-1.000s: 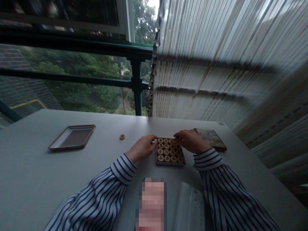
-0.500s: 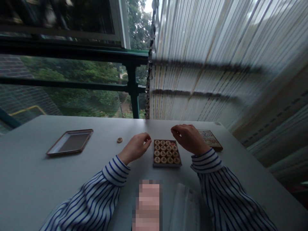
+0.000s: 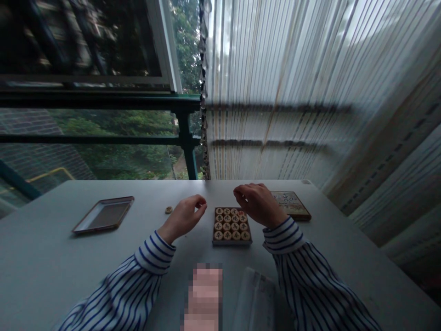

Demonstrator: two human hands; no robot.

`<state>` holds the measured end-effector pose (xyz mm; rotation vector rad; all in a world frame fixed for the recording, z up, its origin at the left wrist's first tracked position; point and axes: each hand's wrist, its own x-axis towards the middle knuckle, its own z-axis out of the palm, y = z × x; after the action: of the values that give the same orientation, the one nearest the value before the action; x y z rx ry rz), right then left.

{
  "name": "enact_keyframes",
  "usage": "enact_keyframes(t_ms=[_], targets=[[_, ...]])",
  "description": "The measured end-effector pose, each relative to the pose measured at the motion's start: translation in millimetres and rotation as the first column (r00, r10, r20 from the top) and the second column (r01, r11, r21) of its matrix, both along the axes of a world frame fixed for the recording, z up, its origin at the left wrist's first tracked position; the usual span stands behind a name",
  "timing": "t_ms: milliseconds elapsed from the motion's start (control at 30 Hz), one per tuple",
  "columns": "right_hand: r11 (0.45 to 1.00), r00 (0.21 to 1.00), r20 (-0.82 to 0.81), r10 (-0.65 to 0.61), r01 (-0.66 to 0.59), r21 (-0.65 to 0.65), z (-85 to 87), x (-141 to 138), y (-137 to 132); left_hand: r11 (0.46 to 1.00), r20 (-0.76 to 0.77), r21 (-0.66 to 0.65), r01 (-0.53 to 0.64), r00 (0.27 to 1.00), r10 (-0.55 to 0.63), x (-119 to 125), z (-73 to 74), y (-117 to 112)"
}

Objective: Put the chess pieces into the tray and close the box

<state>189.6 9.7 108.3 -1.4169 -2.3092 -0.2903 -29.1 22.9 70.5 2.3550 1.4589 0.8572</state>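
Observation:
Round xiangqi pieces (image 3: pixel 226 226) fill a shallow square box (image 3: pixel 231 243) in rows. Most bear dark characters; one red-marked piece (image 3: pixel 241 213) lies in the top right corner. My left hand (image 3: pixel 184 216) hovers left of the box, fingers curved, with a gap between thumb and forefinger and nothing visible in it. Above the box's far right corner is my right hand (image 3: pixel 260 202), its fingers bent inward and closed together; whatever they may hold is hidden. Beyond my left wrist, a single loose piece (image 3: pixel 168 210) rests on the table.
The white table (image 3: pixel 144 271) carries an upturned lid or tray (image 3: pixel 103 215) at left and a flat box with a printed picture (image 3: pixel 291 205) behind my right hand. Clear plastic packaging (image 3: pixel 255 299) lies near me. Behind are a green railing (image 3: pixel 186 133) and a striped curtain (image 3: pixel 255 69).
The view has tilted up and shifted right. Relative to the box, my left hand has drawn slightly left and my right hand has edged left above its far corner.

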Motion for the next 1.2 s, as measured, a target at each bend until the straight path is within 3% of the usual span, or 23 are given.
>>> enact_keyframes(t_ms=[500,700,1033,1200], targets=[[0.999,0.999,0.000,0.047,-0.047,0.001,0.3,-7,-4,0.958,0.088,0.120,-0.259,0.964,0.249,-55,-46.7,-20],[0.997,0.997,0.005,0.077,-0.077,-0.016,-5.0,-15,-7,0.931,0.109,0.096,-0.351,0.934,0.341,-68,-66.0,-21],[0.994,0.995,-0.013,0.100,-0.100,-0.036,-8.6,-30,-10,0.900,0.135,0.048,-0.434,0.895,0.425,-80,-71.6,-13],[0.985,0.988,0.039,0.153,-0.149,-0.084,-6.1,-53,-11,0.894,0.145,0.066,-0.443,0.891,0.430,-80,-71.2,-9]])
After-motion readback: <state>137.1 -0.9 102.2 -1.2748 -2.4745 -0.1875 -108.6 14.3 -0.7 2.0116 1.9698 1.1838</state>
